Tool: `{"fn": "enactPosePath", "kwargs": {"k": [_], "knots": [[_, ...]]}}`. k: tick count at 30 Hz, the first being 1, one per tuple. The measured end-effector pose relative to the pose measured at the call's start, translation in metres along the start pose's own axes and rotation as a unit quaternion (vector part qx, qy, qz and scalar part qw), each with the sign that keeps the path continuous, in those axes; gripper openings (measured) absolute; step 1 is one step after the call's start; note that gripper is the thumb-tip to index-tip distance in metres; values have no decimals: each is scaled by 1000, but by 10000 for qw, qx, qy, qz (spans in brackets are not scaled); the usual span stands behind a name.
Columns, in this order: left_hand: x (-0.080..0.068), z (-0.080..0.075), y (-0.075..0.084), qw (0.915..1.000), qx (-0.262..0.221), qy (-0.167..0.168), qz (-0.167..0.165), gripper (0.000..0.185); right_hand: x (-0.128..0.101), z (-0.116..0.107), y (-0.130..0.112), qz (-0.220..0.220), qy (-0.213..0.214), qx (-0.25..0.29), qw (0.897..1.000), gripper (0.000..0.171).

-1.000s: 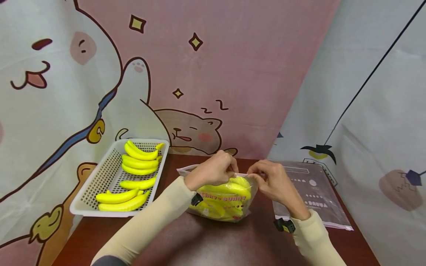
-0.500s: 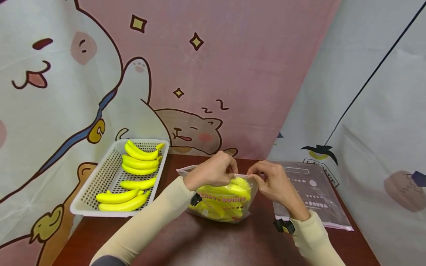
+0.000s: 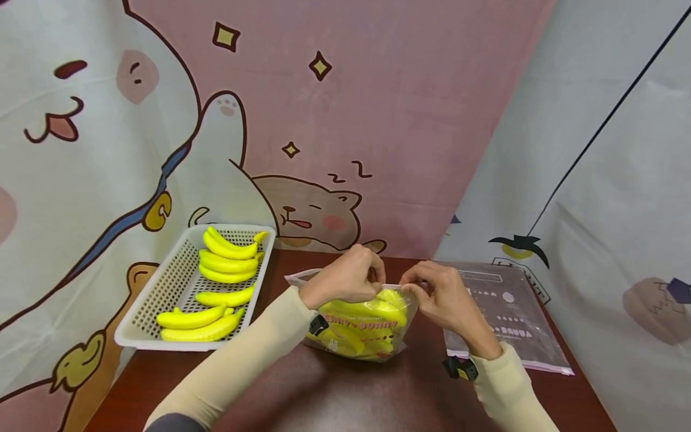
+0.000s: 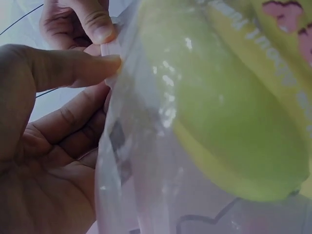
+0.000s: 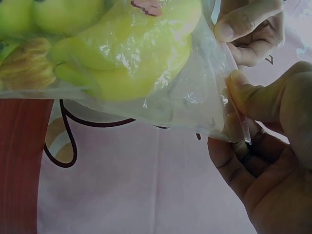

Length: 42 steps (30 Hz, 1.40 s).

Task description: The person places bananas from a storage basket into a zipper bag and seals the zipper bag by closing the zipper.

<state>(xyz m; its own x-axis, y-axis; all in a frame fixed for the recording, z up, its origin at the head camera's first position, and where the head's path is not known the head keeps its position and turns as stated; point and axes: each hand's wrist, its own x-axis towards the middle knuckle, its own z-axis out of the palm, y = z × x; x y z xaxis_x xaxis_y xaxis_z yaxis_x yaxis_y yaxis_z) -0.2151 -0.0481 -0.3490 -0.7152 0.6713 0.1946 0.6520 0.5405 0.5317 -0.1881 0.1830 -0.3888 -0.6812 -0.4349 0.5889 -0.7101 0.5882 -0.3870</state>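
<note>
At the middle of a dark red table [image 3: 345,396], a person is pinching the top edge of a clear zip bag [image 3: 360,324] packed with yellow bananas [image 3: 372,307]. The left hand [image 3: 345,279] is gripping the strip from the left, thumb and fingers curled tight on it, while the right hand [image 3: 439,294] is pinching the same strip from the right; the two hands are nearly touching above the fruit. The bag is resting on the table between the forearms, its printed side facing the camera. To the left, a white perforated basket [image 3: 156,300] is holding more loose bananas [image 3: 227,264], just beside the bag but apart from it. To the right, flat empty bags [image 3: 507,324] are lying near the right wrist. Cartoon-printed cloth [image 3: 302,120] is hanging close behind everything.
</note>
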Motion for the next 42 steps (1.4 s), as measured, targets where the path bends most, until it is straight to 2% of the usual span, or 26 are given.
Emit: {"fn": "enactPosePath", "kwargs": {"k": [7,11,16,20,24,29,35,37,42], "knots": [[-2,0,-4,10000,-62,38,-23,14,1,2,-1,-25,70,37,10000,19],[-3,2,-4,10000,-30,52,28,11,2,0,-1,53,-43,-25,10000,18],[-5,4,-3,9998,180,87,37,5,1,-5,1,170,-317,-47,9993,15],[-6,1,-1,9991,403,88,52,5,3,-4,-2,206,-361,-142,9990,13],[-7,0,-1,9985,417,133,327,6,8,2,-7,-65,-399,-190,9990,11],[-8,4,-2,9958,362,378,749,11,11,11,-9,-466,-271,-64,9985,10],[-6,7,-4,9918,542,362,1099,11,8,13,-8,-534,-94,-50,9985,14],[-8,4,-6,9919,589,376,1059,11,7,12,-6,-470,-43,-71,9989,14],[-16,-4,-15,9948,526,538,683,12,6,7,2,-143,58,-68,9999,15]]}}
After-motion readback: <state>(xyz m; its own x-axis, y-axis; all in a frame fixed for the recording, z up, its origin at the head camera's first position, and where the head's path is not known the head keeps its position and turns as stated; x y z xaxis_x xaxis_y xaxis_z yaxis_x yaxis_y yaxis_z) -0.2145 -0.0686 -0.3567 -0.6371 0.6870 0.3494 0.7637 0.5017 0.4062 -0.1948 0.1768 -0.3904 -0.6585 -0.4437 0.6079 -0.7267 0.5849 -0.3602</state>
